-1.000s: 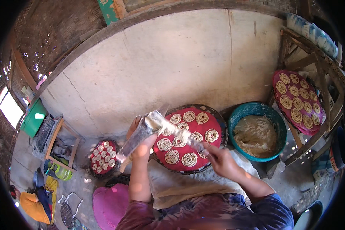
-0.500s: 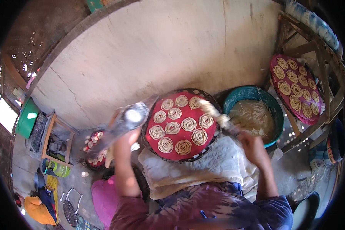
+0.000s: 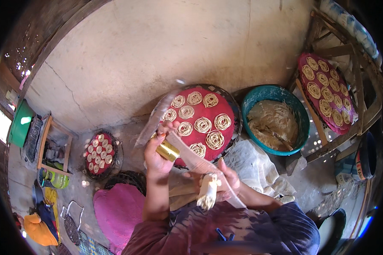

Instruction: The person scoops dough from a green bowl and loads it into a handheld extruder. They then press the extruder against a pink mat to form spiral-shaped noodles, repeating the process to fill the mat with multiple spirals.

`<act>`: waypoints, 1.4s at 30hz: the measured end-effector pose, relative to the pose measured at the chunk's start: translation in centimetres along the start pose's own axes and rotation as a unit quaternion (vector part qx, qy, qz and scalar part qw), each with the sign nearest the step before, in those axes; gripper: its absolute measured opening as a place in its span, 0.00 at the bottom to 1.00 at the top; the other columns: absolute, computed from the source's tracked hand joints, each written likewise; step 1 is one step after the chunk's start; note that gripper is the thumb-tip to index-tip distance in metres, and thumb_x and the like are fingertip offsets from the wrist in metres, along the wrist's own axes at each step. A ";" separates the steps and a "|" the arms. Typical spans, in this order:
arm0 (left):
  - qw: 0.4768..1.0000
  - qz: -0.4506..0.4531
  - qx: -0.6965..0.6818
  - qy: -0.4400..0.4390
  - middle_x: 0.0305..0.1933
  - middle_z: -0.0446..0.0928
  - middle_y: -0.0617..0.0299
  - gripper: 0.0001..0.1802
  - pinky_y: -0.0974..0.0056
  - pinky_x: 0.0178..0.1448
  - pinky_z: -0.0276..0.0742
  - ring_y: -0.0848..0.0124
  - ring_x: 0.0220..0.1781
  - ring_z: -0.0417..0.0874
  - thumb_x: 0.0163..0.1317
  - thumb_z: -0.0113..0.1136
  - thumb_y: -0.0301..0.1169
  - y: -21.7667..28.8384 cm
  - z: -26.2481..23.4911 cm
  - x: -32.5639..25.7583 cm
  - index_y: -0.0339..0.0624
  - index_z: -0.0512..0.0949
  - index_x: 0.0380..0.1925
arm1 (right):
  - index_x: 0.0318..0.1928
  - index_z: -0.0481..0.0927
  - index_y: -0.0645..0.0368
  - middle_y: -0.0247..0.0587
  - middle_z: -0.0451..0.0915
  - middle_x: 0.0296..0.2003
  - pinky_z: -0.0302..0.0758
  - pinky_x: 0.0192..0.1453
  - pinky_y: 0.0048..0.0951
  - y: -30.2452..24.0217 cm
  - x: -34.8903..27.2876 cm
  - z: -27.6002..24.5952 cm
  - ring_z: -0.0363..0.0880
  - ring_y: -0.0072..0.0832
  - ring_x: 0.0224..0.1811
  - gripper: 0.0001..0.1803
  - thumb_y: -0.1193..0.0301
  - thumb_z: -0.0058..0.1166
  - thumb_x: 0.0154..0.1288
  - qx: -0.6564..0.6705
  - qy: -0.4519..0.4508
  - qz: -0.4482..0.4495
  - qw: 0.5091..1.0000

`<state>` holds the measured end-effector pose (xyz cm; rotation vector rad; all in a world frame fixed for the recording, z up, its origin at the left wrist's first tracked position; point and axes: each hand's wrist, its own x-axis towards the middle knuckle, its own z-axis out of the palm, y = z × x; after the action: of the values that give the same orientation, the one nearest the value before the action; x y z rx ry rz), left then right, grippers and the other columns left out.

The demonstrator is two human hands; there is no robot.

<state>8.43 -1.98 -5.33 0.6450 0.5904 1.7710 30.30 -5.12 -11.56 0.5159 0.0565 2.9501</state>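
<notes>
A gold-coloured metal cylinder (image 3: 168, 151) is in my left hand (image 3: 154, 158), whose fingers are curled around it. Crossing between my hands is a long piece of clear plastic (image 3: 195, 160), partly blurred. My right hand (image 3: 230, 180) is closed near its lower end, around a pale, ridged lump of dough (image 3: 207, 193); some fingers are hidden behind the plastic and lump. Just beyond my hands lies a round, dark-rimmed tray (image 3: 200, 111) lined in red, bearing several coils of pale dough strands (image 3: 222, 121).
To the right, a teal basin (image 3: 300, 106) holds wet dough (image 3: 272, 119) and a stick (image 3: 281, 137). Another coil-covered tray (image 3: 317, 100) leans on a wooden frame (image 3: 359, 72). Left are a smaller tray (image 3: 90, 165) and a pink round cloth (image 3: 115, 208). A wall (image 3: 157, 51) stands behind.
My right hand has left the dough-coated stick, now in the basin, and come across to the middle. My left hand and the plastic have swung lower, nearer my body.
</notes>
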 end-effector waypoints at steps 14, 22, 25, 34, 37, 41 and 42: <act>0.618 -0.044 0.722 -0.308 0.43 0.84 0.56 0.26 0.62 0.50 0.78 0.67 0.45 0.85 0.56 0.67 0.47 1.7 2.6 -4.4 0.46 0.78 0.52 | 0.69 0.52 0.74 0.67 0.68 0.61 0.72 0.61 0.42 -2.8 -0.7 11.9 0.76 0.53 0.58 0.55 0.49 0.64 0.54 -0.934 0.192 -0.173 0.247; 0.756 -0.217 0.472 -0.399 0.57 0.76 0.54 0.28 0.59 0.63 0.71 0.64 0.60 0.76 0.58 0.68 0.31 -3.8 0.9 -7.6 0.43 0.73 0.59 | 0.71 0.49 0.69 0.66 0.63 0.65 0.72 0.63 0.43 -1.7 -2.7 8.1 0.72 0.57 0.62 0.55 0.53 0.65 0.55 -0.906 0.228 -0.024 0.356; 0.779 -0.243 0.446 -0.368 0.51 0.80 0.56 0.23 0.60 0.56 0.75 0.67 0.54 0.79 0.59 0.69 0.31 -5.1 -0.7 -7.7 0.41 0.77 0.54 | 0.73 0.45 0.71 0.62 0.60 0.68 0.57 0.73 0.42 -2.5 -3.5 7.1 0.58 0.45 0.72 0.59 0.48 0.65 0.57 -0.753 0.272 -0.040 0.598; 0.871 -0.432 0.019 -0.234 0.56 0.76 0.56 0.26 0.62 0.59 0.73 0.68 0.57 0.78 0.74 0.46 0.47 -4.3 -7.4 -9.9 0.38 0.66 0.61 | 0.73 0.44 0.68 0.59 0.63 0.65 0.66 0.63 0.39 -1.0 -10.6 -0.1 0.67 0.42 0.63 0.64 0.43 0.68 0.52 -0.259 0.235 -0.009 0.937; 0.934 -0.345 0.086 -0.041 0.59 0.73 0.53 0.26 0.59 0.66 0.70 0.63 0.63 0.75 0.75 0.44 0.46 -7.5 -9.9 -11.0 0.38 0.64 0.62 | 0.73 0.44 0.68 0.59 0.63 0.64 0.67 0.63 0.40 -0.5 -12.4 -1.2 0.68 0.42 0.62 0.64 0.43 0.68 0.51 -0.264 0.238 -0.037 0.934; 0.957 -0.260 0.103 0.081 0.60 0.68 0.51 0.30 0.56 0.69 0.69 0.61 0.65 0.72 0.74 0.47 0.48 -10.7 -10.6 -11.4 0.36 0.59 0.64 | 0.73 0.44 0.67 0.59 0.64 0.63 0.67 0.61 0.40 -0.8 -13.3 -0.9 0.68 0.42 0.61 0.64 0.42 0.68 0.51 -0.296 0.240 -0.071 0.922; 0.960 -0.250 0.036 0.125 0.57 0.68 0.48 0.36 0.54 0.71 0.66 0.56 0.67 0.69 0.71 0.47 0.56 -11.2 -10.4 -11.4 0.39 0.57 0.65 | 0.73 0.44 0.67 0.58 0.64 0.63 0.67 0.61 0.40 -0.9 -13.3 -0.9 0.68 0.42 0.61 0.65 0.42 0.68 0.51 -0.298 0.238 -0.075 0.921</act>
<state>11.76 -10.65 -21.94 0.2836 0.9077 1.3622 42.47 -6.25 -16.86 -0.2770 -0.6896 2.6622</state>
